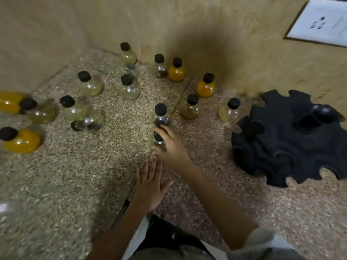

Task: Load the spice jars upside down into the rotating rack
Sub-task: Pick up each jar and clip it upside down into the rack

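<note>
The right hand is reaching in from the lower right and curling its fingers and thumb round a small spice jar near the middle of the table. The jar's black cap is showing above the fingertips, and motion blur is hiding whether the jar is resting on the table or lifted off it. The left hand is lying flat on the table just below the right one, fingers straight and together, holding nothing. Just behind the held jar, a dark-filled jar is standing cap up. The other jars are standing spread over the table's far and left parts. Among them are two orange jars towards the back, a pale jar nearest the rack, and a clear jar that is lying on its side at the left. The black rotating rack, with its scalloped, notched rim, is sitting on the table at the right, well apart from the held jar. A white socket plate is showing on the wooden wall at the upper right.
</note>
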